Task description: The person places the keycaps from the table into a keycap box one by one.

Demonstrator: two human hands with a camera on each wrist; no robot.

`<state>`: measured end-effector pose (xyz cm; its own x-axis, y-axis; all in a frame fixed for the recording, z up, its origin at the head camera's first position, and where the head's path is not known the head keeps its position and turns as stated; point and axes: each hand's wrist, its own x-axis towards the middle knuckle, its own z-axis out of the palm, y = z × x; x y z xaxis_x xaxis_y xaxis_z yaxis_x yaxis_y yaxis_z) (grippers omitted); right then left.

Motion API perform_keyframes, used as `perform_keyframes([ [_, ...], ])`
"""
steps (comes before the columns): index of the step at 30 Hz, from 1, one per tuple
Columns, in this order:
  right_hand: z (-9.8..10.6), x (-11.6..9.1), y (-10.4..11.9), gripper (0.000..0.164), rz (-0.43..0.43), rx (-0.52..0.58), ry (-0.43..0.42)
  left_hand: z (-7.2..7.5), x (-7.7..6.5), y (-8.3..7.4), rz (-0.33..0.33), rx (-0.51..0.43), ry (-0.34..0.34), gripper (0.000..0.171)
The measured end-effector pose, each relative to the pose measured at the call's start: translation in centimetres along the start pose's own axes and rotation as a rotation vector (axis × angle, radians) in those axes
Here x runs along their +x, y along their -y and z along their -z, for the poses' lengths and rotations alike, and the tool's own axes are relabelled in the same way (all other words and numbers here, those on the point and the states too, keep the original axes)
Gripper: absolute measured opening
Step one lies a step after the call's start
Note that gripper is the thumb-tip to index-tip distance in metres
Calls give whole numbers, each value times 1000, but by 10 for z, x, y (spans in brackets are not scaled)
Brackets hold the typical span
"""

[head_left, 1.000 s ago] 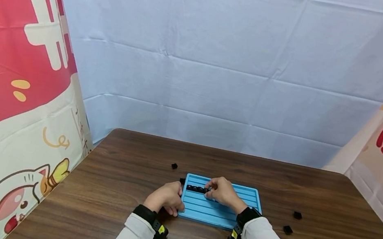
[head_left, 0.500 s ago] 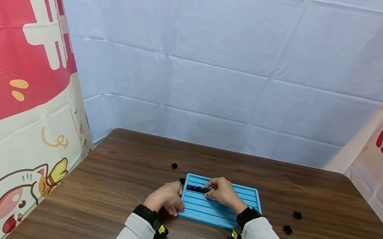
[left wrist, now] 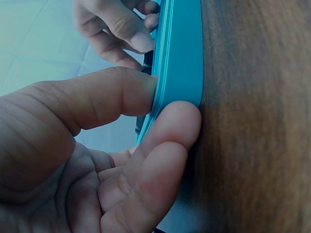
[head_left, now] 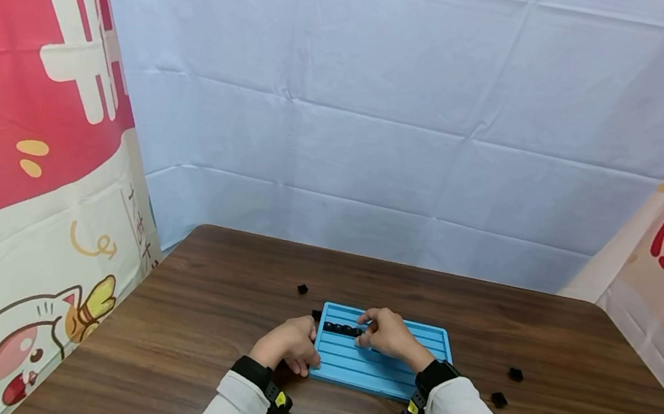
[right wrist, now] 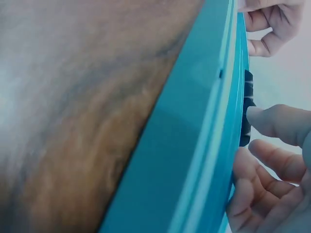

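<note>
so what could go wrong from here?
1. The right hand has its fingers at the end of the row of black blocks; a small slip might skew the row.
2. The left hand grips only the left edge of the blue tray, so a sideways push could swing it.
3. A loose black block sits right by that hand and could get knocked.

Head view, forward and down, wrist views low, close, sharing blue tray (head_left: 359, 370)

Right hand (right wrist: 284, 165) touches blocks (right wrist: 248, 90) with a fingertip; tray (right wrist: 170, 131) beside its fingers, table (right wrist: 87, 116) beyond the tray, left hand (right wrist: 285, 22) ahead of the fingers
</note>
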<state>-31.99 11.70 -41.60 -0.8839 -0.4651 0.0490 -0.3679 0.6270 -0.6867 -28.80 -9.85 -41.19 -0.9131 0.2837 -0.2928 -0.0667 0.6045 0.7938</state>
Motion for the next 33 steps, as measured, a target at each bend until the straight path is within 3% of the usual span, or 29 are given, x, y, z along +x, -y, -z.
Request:
perform_keyframes([
  [6,3,-6,9,35,49,-222,11,-1,0,0,-12,5,-2,31],
  [17,21,-19,29,42,4,-431,81,-1,1,0,-6,17,1,30],
  [23,33,-26,35,46,-5,-475,132,-1,1,1,-9,20,0,30],
  [33,40,-29,29,46,-9,-483,136,1,-1,0,-8,19,1,31],
])
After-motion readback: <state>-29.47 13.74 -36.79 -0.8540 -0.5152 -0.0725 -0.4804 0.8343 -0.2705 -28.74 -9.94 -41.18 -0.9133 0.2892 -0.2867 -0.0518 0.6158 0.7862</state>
